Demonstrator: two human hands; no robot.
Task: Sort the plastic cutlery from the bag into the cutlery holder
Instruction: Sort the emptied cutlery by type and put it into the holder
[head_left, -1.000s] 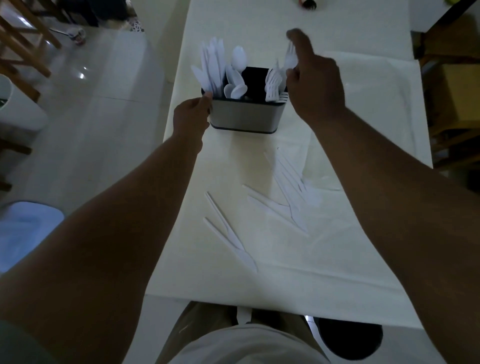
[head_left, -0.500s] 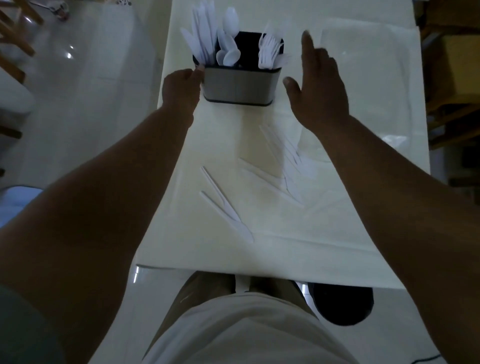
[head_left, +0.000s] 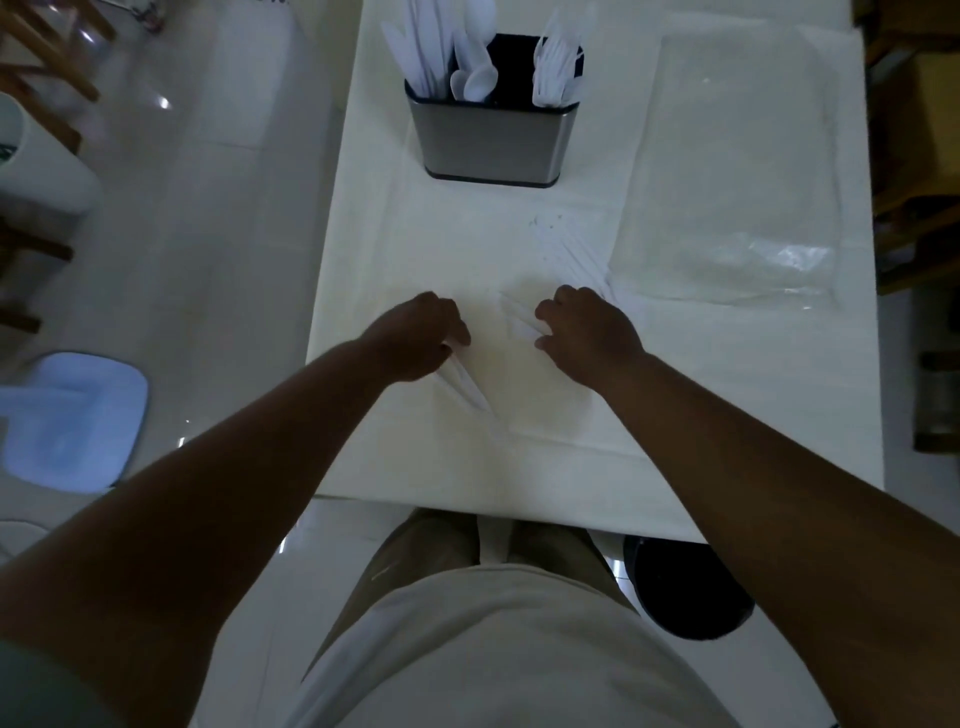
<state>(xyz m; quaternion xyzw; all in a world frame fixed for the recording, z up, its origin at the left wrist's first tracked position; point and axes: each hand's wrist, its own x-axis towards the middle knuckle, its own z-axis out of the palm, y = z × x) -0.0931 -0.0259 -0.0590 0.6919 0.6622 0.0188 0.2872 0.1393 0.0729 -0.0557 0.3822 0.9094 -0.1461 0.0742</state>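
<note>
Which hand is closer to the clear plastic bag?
Right. The right hand lies just beside the bag, at its near-left corner; the left hand is farther left.

Left hand (head_left: 421, 338) and right hand (head_left: 587, 332) on loose white knives (head_left: 467, 389), cutlery holder (head_left: 493, 140) beyond.

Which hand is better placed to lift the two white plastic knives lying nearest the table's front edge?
Left. The left hand sits right over those two white plastic knives, fingers at their ends; the right hand is at the separate pile of white knives.

open tablecloth (head_left: 467, 249) before cutlery holder (head_left: 493, 140), knives (head_left: 470, 391) scattered
</note>
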